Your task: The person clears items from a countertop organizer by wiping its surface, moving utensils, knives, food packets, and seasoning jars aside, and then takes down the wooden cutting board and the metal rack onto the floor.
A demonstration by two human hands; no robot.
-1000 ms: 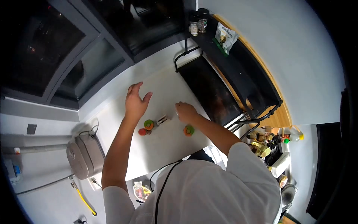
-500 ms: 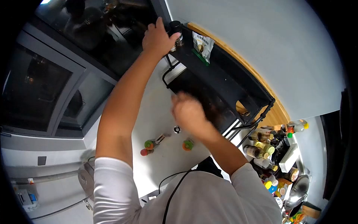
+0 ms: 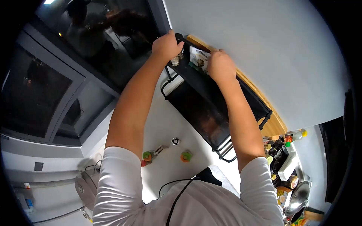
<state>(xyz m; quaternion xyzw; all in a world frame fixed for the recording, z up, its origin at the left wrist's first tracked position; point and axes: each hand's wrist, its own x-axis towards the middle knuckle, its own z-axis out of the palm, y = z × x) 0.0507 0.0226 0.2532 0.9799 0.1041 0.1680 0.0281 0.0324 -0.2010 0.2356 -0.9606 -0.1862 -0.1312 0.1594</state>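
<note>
My left hand (image 3: 167, 47) is wrapped round the top of a spice jar (image 3: 175, 60) at the far left end of the black shelf (image 3: 201, 83). Just behind it stands a second jar with a black lid (image 3: 179, 37). My right hand (image 3: 221, 64) is closed on the right edge of a white and green packet (image 3: 198, 59) on the same shelf. Down on the white table (image 3: 169, 124) are a small round silver and black item (image 3: 175, 141), a small metal piece (image 3: 160, 149) and two green and orange items (image 3: 147, 156) (image 3: 186, 156).
A wooden board (image 3: 260, 94) runs behind the shelf against the wall. Bottles (image 3: 298, 135) and a metal pan (image 3: 299, 199) are at the right. A grey appliance (image 3: 86, 187) stands at the lower left, and dark windows (image 3: 41, 86) fill the upper left.
My left hand has closed round a jar at the shelf's end. My right hand has moved up from over the table to the packet and gripped it. The round silver item was uncovered on the table earlier.
</note>
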